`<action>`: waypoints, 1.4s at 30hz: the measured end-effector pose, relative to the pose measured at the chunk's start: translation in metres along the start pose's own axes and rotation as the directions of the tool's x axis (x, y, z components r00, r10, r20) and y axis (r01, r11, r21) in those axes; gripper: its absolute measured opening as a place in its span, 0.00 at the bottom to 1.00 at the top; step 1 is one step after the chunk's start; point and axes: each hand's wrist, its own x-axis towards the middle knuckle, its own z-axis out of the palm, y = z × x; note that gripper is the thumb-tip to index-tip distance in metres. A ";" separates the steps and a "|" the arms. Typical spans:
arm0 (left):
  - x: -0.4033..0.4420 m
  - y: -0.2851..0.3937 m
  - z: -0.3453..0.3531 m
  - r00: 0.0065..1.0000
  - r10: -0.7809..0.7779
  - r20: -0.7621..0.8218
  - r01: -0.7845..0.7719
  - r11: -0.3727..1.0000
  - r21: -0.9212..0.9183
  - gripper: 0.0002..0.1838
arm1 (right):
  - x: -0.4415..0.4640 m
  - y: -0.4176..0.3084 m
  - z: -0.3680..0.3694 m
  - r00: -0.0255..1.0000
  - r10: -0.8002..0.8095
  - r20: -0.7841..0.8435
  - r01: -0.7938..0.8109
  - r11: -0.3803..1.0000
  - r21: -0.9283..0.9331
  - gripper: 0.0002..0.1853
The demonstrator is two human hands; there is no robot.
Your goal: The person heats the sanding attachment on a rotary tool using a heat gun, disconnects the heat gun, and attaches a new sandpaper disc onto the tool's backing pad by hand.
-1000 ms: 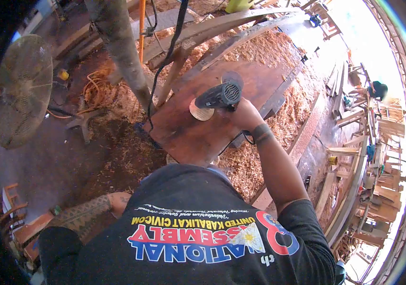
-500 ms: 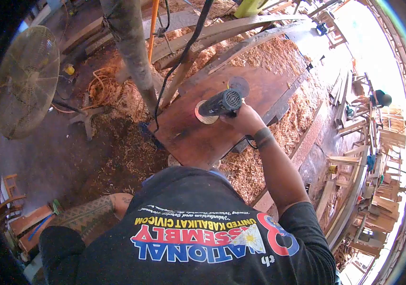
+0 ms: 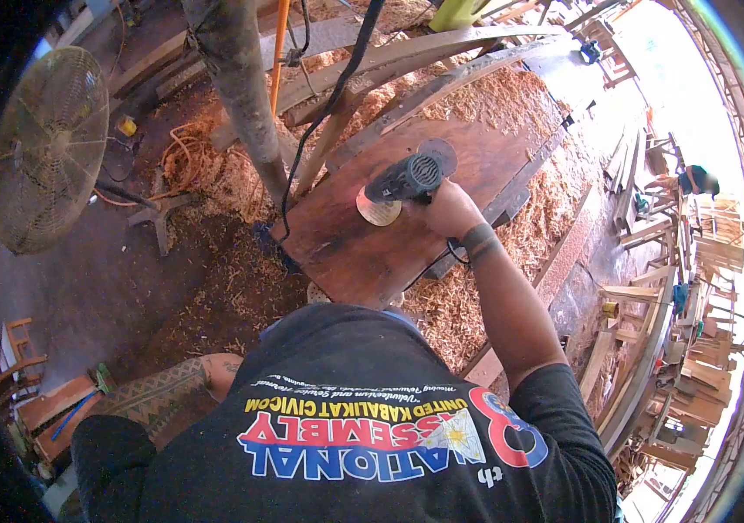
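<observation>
My right hand (image 3: 455, 209) is closed around the handle of a dark heat gun (image 3: 405, 179), its vented rear end turned up toward me. The gun's front end points down and left, where a reddish glow shows on a pale round disc (image 3: 379, 211) on the reddish-brown wooden board (image 3: 337, 231). A grey round disc (image 3: 438, 157) lies on the board just beyond the gun. Low on the left, my tattooed left forearm reaches in against my body; only the back of my left hand (image 3: 222, 370) shows, its fingers hidden behind my shirt.
A large fan (image 3: 50, 152) stands at left. A thick post (image 3: 241, 87) and a hanging black cable (image 3: 324, 113) are beyond the board. Wood shavings (image 3: 450, 314) cover the ground around it. Curved timbers lie behind, and another person (image 3: 699, 180) is far right among stacked wood.
My right hand and the heat gun have shifted slightly, the gun's rear end moving a little up and left. More of the pale disc shows now.
</observation>
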 end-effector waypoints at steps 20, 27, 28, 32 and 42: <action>0.000 -0.011 -0.001 0.999 0.044 -0.028 -0.045 0.998 -0.042 0.33 | -0.023 0.011 -0.020 0.983 0.181 0.015 -0.178 0.977 -0.118 0.22; 0.004 -0.040 0.005 0.993 0.116 0.005 -0.116 0.991 0.060 0.34 | -0.037 0.015 -0.023 0.967 0.248 0.061 -0.243 0.967 -0.074 0.25; 0.005 -0.043 0.006 0.996 0.093 0.012 -0.093 0.995 0.026 0.35 | -0.039 0.015 -0.022 0.961 0.265 0.072 -0.260 0.962 -0.078 0.25; 0.004 -0.047 0.011 0.991 0.126 -0.036 -0.131 0.975 -0.179 0.35 | -0.042 0.030 -0.013 0.966 0.237 0.102 -0.232 0.971 -0.057 0.24; 0.002 -0.028 -0.001 0.995 0.095 0.010 -0.094 0.992 -0.085 0.35 | -0.039 0.029 -0.008 0.991 0.104 0.082 -0.104 0.995 -0.006 0.36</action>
